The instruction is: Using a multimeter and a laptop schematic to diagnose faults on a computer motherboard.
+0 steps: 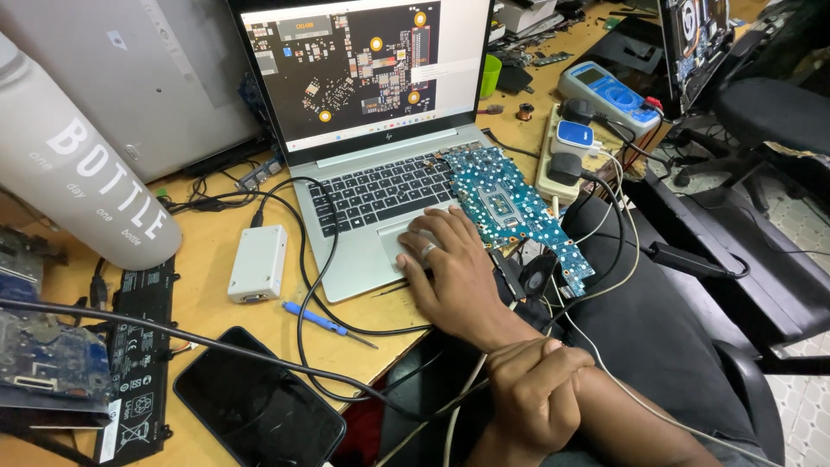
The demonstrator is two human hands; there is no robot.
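**Left hand on the touchpad, right hand clasping its wrist**

We sit at a cluttered wooden desk [207, 285] with an open silver laptop [363, 195] whose screen [346, 60] shows a dark board-layout diagram. A grey bottle [78, 164] lies at the left. A blue circuit board [510, 203] rests tilted on the laptop's right edge, overlapping the keyboard corner.

Our hands are together. The left hand [450, 268] lies flat with its fingers spread on the touchpad [402, 242], just beside the board. The right hand [536, 389] is closed around the left wrist [510, 333].

We judge the step in hand to be moving through the diagram. Any pointer move calls for light finger travel that stays clear of the board's edge.

A black phone [259, 406], a white box [258, 262] and a blue screwdriver [316, 318] lie to the left.
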